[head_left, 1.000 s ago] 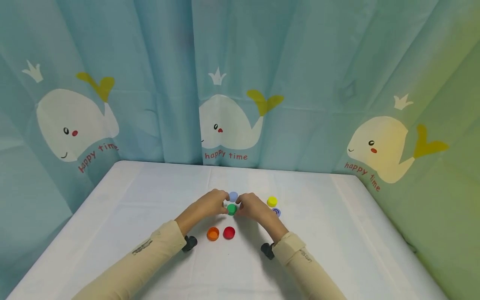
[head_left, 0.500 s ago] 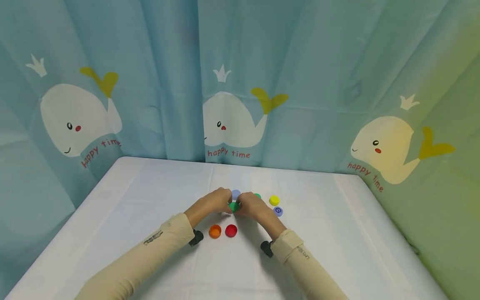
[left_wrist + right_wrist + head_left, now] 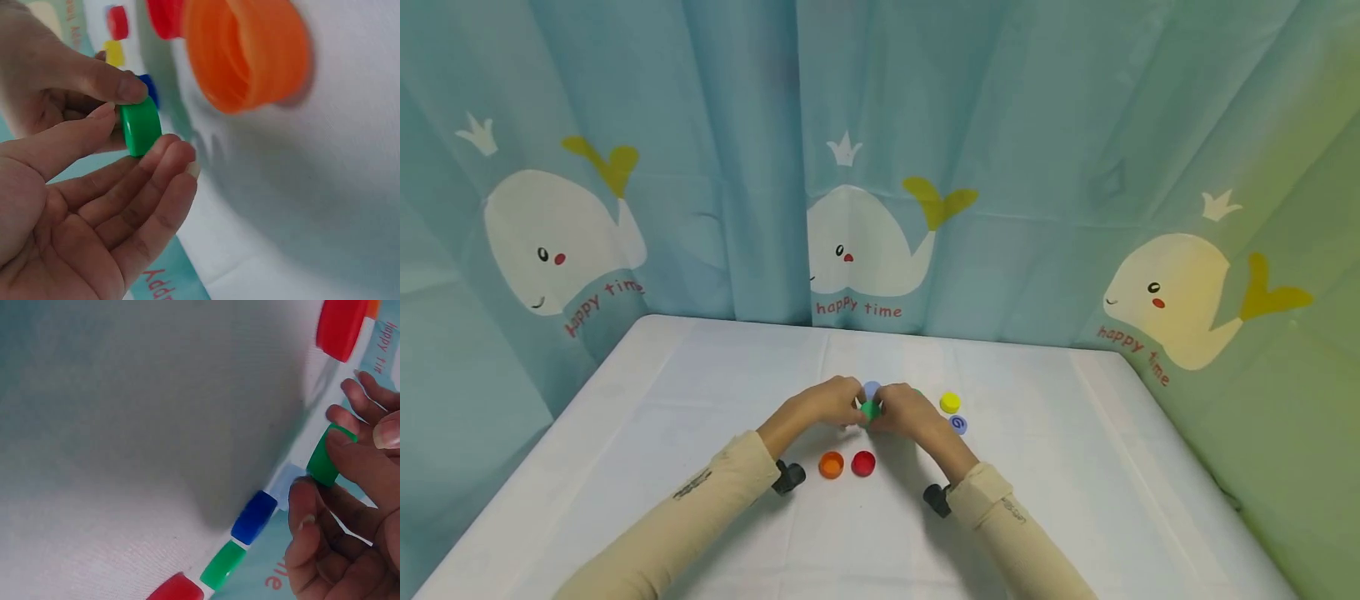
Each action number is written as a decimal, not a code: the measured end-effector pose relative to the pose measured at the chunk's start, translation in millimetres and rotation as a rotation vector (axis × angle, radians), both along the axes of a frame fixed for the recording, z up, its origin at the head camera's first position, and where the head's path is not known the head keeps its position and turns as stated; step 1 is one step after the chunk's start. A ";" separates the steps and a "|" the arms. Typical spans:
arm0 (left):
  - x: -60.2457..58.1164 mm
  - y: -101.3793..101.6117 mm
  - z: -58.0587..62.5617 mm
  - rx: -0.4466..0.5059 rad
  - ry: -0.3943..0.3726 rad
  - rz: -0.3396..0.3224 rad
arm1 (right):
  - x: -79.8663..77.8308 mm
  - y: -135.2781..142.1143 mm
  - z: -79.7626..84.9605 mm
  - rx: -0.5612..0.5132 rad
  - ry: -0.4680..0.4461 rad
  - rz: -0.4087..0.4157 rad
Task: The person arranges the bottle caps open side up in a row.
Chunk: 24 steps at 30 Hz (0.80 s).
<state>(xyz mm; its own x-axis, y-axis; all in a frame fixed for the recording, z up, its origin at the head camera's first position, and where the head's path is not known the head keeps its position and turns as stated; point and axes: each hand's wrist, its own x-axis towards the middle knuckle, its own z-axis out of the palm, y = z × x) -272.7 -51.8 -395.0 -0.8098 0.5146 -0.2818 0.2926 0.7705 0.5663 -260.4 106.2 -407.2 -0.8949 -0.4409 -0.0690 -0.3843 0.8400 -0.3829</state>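
Note:
Between my two hands in the head view is a green bottle cap (image 3: 870,412). My left hand (image 3: 838,402) has its thumb and index finger at one side of it, the other fingers loosely extended in the left wrist view. My right hand (image 3: 904,411) pinches the same green cap (image 3: 325,459) with thumb and index finger, as the right wrist view shows. Just behind lies a pale blue cap (image 3: 872,387). Nearer to me sit an orange cap (image 3: 831,465) and a red cap (image 3: 863,463), the orange one with its hollow side up.
Right of my right hand lie a yellow cap (image 3: 951,402) and a lilac cap (image 3: 958,424) with a dark ring-like mark. Another green cap (image 3: 918,392) is mostly hidden behind that hand. A whale-print curtain (image 3: 1015,167) stands behind the white table (image 3: 1037,467).
My left hand has come in closer to the green cap, its fingers now around the edge. The view has shifted slightly, and the second green cap now peeks out past my right hand.

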 end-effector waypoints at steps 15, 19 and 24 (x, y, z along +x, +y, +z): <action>25.2 5.6 6.9 0.333 0.076 0.034 | 22.7 25.9 18.2 -0.258 -0.024 0.006; 28.0 4.1 4.7 0.387 0.104 0.023 | 24.3 28.9 20.4 -0.299 -0.039 0.002; 33.4 1.1 0.5 0.435 0.135 0.010 | 27.6 34.2 23.3 -0.373 -0.045 0.016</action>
